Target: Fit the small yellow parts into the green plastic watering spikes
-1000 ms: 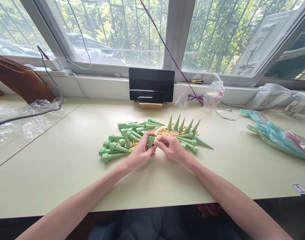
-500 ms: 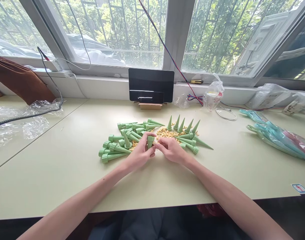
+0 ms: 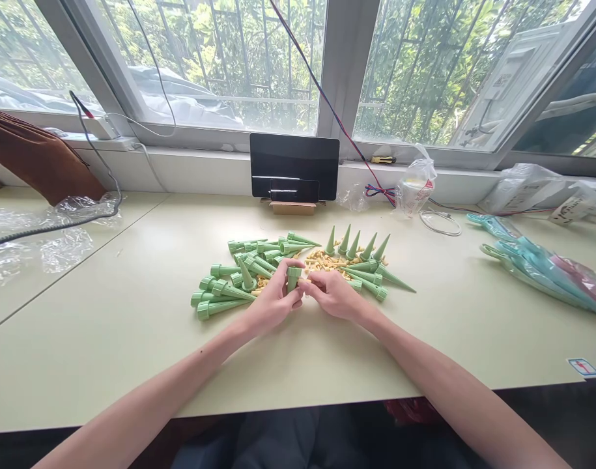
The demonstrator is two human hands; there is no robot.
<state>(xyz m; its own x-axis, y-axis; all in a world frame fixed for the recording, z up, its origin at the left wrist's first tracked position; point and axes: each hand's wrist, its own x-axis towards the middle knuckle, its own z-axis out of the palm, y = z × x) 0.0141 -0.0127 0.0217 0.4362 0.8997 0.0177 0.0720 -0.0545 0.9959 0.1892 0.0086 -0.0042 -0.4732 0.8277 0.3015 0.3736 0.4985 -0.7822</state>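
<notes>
My left hand [image 3: 273, 301] is closed round a green plastic watering spike [image 3: 293, 276], its wide ribbed end up. From the other side my right hand [image 3: 337, 294] pinches a small yellow plastic piece [image 3: 303, 281] against the spike's side; my fingertips hide most of it. Left of my hands lies a heap of green spikes [image 3: 224, 290], with one standing point up. Behind my right hand is a pile of small yellow pieces [image 3: 324, 259]. Several green spikes [image 3: 353, 245] stand point up behind that pile, and more lie to its right [image 3: 370, 277].
A black tablet [image 3: 294, 159] with a phone before it leans on a stand by the window. To the right are a bagged cup [image 3: 415, 185], a coiled white cable [image 3: 440, 223] and teal plastic packets [image 3: 542, 260]. Clear wrapping [image 3: 66, 244] and a dark cable lie left.
My right fingertips have shifted very slightly against the side of the spike. The view has moved a little; the spike stays in my left hand.
</notes>
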